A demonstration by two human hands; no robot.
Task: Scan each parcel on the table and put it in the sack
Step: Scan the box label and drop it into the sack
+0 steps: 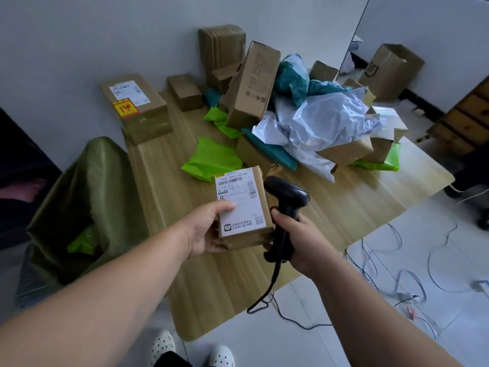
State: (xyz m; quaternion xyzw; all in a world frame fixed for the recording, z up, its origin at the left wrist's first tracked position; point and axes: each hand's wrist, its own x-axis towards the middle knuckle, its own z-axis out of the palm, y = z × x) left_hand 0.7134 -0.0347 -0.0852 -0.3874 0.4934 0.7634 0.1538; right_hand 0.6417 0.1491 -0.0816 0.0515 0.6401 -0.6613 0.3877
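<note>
We hold the small cardboard parcel over the wooden table. Our left hand grips its near end, thumb on the white label. Its long axis runs six to twelve o'clock, barcode end far, label up. At its three o'clock our right hand grips the black barcode scanner. At nine o'clock the green sack stands open with a lime-green mailer inside.

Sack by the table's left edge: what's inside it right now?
Inside the sack, one bright green mailer shows through the open mouth. The sack's cloth walls cover everything deeper, so whether more parcels lie beneath cannot be told.
</note>
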